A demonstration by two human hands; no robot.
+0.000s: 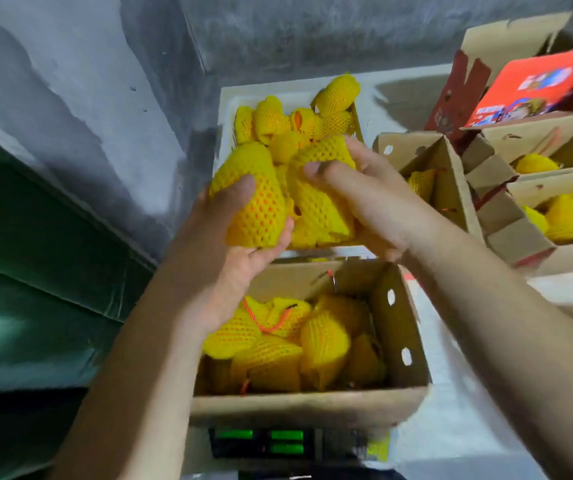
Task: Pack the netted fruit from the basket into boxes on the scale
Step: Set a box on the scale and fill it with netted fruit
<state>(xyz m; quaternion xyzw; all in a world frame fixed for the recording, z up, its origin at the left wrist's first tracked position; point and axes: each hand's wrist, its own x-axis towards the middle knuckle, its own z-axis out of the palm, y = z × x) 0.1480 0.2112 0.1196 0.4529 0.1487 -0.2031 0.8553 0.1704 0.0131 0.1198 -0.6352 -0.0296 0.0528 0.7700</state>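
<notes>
Grey concrete wall (278,32) behind white table (413,88), green tarp (36,254) alongside.

Your arms hide part of the box (312,405). The box covers most of the scale (264,443), and its green numbers are too blurry.

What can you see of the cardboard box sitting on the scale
The brown corrugated cardboard box stands open on the scale with the green display, below the person's hands. Its right wall has two white oval holes. Inside lie several fruits in yellow foam netting, partly filling it, with an orange string across them.
</notes>
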